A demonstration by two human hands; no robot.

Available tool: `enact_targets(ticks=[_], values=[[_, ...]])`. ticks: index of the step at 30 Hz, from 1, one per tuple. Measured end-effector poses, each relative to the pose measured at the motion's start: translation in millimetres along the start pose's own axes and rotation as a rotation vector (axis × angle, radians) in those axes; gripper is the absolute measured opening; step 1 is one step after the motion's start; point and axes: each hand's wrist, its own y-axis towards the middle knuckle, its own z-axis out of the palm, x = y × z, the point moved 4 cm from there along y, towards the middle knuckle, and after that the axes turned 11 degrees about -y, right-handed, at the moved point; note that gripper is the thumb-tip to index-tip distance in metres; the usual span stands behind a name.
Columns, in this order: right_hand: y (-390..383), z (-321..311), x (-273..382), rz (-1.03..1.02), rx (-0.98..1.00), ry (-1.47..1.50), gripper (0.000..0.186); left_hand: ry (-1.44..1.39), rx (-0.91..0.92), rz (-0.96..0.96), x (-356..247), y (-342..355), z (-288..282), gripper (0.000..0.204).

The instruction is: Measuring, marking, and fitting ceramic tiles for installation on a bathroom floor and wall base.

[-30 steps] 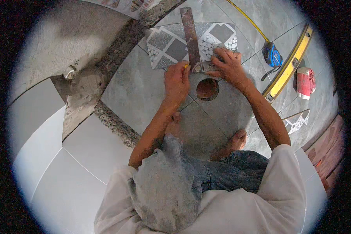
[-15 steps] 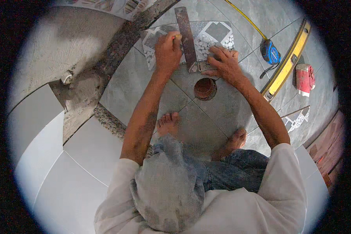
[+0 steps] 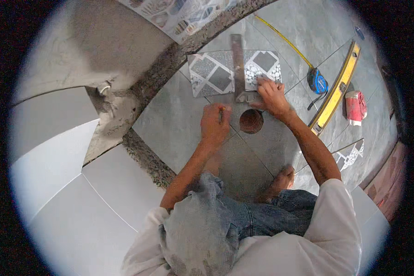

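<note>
A patterned tile (image 3: 211, 76), grey and white with diamond shapes and pebble areas, lies on the grey tiled floor in front of me. Across it lies a rusty try square (image 3: 237, 62), its blade pointing away from me and its short stock at the tile's near edge. My right hand (image 3: 273, 97) is closed at the stock, with the fingers bent down onto the tile's right part. Nearer to me, off the tile, is my left hand (image 3: 215, 123), fingers pinched together; what they hold is too small to make out. A round reddish-brown hole (image 3: 251, 121) lies between my forearms.
To the right are a blue tape measure (image 3: 318, 81) with its yellow blade drawn out, a yellow spirit level (image 3: 336, 87), a red and white packet (image 3: 355, 108) and another patterned tile piece (image 3: 349, 154). A rough mortar strip (image 3: 154, 73) runs along the left.
My left hand has come off the tile and back toward me. My right hand stays at the square's stock. The whole view has shifted.
</note>
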Motion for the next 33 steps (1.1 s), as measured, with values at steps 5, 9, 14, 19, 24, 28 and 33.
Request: enact_targets(ticks=[5,9,14,19,24,28,33], values=[[-77,-18,6,0.068,0.093,-0.027,0.059,0.033,-0.095,0.025,28,-9,-37,0.022],[-161,-39,13,-0.008,0.252,-0.038,0.059,0.024,-0.192,-0.06,62,-16,-64,0.027],[-202,-61,36,-0.067,0.417,0.001,0.061,0.014,-0.277,-0.138,72,-20,-74,0.025],[-140,-63,-22,0.168,0.372,0.019,0.059,0.185,-0.269,-0.077,59,-27,-79,0.025],[-67,-50,-152,0.688,-0.12,-0.054,0.072,0.125,-0.241,-0.082,55,-38,-81,0.021],[-52,-23,-180,0.649,0.166,0.16,0.073,0.161,-0.221,-0.035,56,-55,-91,0.019],[-64,-50,-165,0.62,-0.07,0.211,0.057,0.161,-0.208,-0.166,77,-72,-108,0.019]])
